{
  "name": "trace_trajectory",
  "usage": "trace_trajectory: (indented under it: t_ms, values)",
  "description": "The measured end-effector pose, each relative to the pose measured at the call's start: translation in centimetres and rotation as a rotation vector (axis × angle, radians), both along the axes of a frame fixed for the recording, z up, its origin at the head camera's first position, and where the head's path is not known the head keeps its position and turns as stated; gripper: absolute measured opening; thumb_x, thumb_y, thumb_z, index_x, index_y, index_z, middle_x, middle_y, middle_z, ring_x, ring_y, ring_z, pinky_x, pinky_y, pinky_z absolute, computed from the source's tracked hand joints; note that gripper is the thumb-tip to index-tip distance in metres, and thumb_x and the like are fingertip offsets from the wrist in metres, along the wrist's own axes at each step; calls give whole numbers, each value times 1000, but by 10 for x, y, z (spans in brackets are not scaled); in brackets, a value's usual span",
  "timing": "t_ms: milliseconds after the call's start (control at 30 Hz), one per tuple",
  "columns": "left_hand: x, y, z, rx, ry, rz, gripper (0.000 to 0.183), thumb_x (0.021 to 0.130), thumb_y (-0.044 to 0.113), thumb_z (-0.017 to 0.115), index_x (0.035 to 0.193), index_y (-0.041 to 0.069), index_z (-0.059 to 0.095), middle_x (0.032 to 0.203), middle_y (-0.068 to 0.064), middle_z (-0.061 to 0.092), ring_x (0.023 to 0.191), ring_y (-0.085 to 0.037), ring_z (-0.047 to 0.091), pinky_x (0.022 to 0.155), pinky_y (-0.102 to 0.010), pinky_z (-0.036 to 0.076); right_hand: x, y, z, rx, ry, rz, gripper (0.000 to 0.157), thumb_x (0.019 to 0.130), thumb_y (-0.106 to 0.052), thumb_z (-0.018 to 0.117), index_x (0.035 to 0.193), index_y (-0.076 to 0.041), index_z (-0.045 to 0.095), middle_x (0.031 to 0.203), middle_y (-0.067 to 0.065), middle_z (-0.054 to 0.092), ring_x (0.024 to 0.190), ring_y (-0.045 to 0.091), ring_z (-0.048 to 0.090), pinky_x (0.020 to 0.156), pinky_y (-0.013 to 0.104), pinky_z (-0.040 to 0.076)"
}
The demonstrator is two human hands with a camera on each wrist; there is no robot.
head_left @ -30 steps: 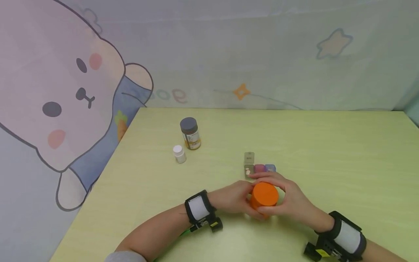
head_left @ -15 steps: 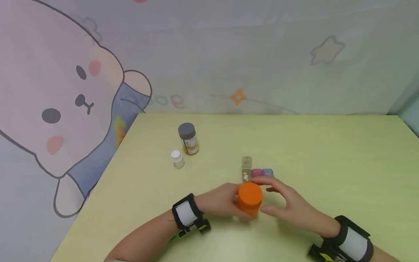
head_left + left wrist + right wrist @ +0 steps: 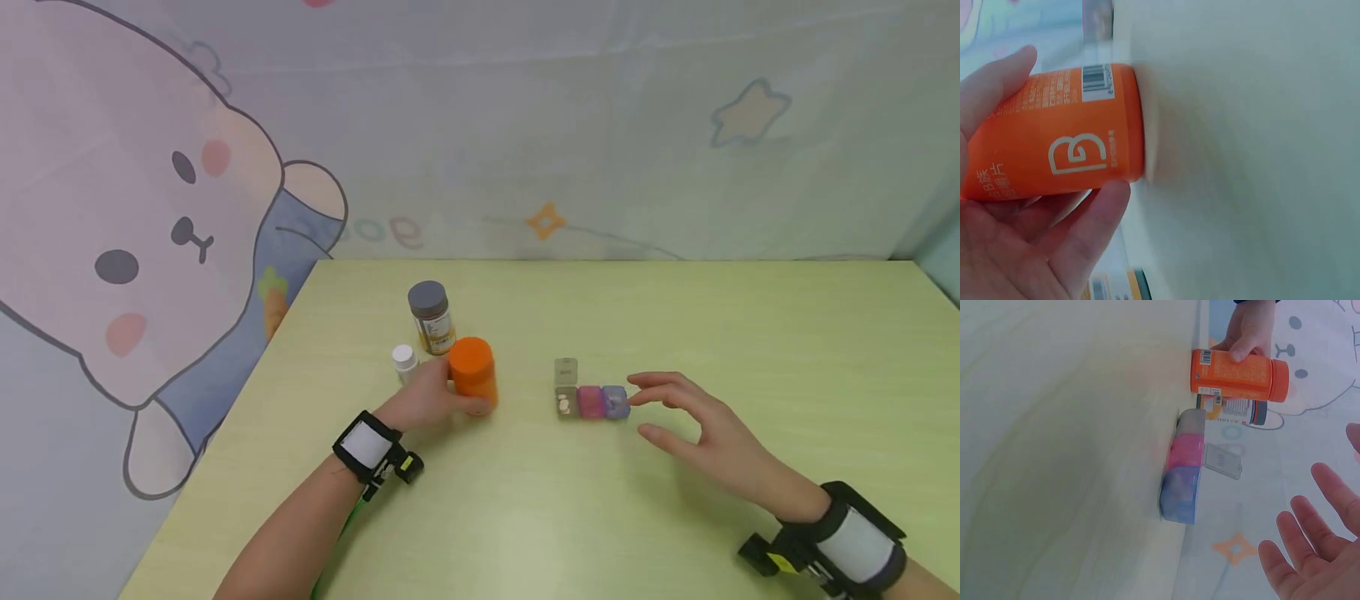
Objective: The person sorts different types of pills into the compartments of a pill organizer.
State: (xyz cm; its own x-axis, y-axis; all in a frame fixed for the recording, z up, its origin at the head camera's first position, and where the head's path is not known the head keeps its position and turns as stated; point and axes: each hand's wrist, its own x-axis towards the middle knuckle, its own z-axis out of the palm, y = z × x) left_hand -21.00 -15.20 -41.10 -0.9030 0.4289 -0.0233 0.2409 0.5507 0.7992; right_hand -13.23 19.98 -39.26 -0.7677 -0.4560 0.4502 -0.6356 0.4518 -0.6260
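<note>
My left hand grips an orange pill bottle with an orange lid. In the left wrist view its fingers and thumb curl round the bottle, whose base is close to the tabletop. A small three-compartment pill organizer lies right of it. Its grey lid stands flipped back, with pale tablets in that compartment; the pink and blue-purple ones are covered. Just right of the organizer hovers my right hand, fingers spread and holding nothing.
Behind the orange bottle stands a brown bottle with a grey lid and printed label. A small white bottle sits beside it, partly hidden by my left hand. A printed cloth hangs along the far table edge.
My left hand has carried the orange bottle left and away from me, towards the other two bottles. My right hand has let go of it and moved right.
</note>
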Motion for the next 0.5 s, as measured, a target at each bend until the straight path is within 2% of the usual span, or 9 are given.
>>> trace_trajectory:
  t_ms: [200,267,333,400,500]
  values:
    - [-13,-4,-2,49,21,161,58,69,31,77,118,16,50,109,2,56,99,-16,52,88,-35,39,-2,6,-4,25,-3,-22,36,80,-9,66,110,-26,54,127,-1,47,117,9,40,89,20,34]
    - [-12,-2,1,52,36,178,61,70,30,76,121,16,46,111,0,55,101,-17,52,89,-36,38,-3,8,-4,45,-14,-26,34,81,-12,65,110,-25,54,128,-2,46,117,10,40,90,20,34]
    - [-5,-2,8,33,76,199,68,72,30,75,127,16,39,116,-1,53,105,-17,50,91,-37,37,-5,8,-5,89,-20,-30,31,83,-17,64,111,-24,54,128,-4,45,117,10,40,90,21,34]
    - [6,-3,20,-7,180,219,74,75,34,72,133,14,31,122,-4,49,111,-19,47,93,-38,36,-9,8,-5,168,8,-39,30,84,-24,63,113,-22,53,129,-5,45,117,12,41,89,25,36]
    - [27,0,47,-66,434,233,73,79,38,67,136,11,30,129,-5,45,117,-19,42,94,-37,34,-18,8,-3,306,71,-48,35,84,-31,63,116,-18,52,127,-3,45,114,15,44,85,32,41]
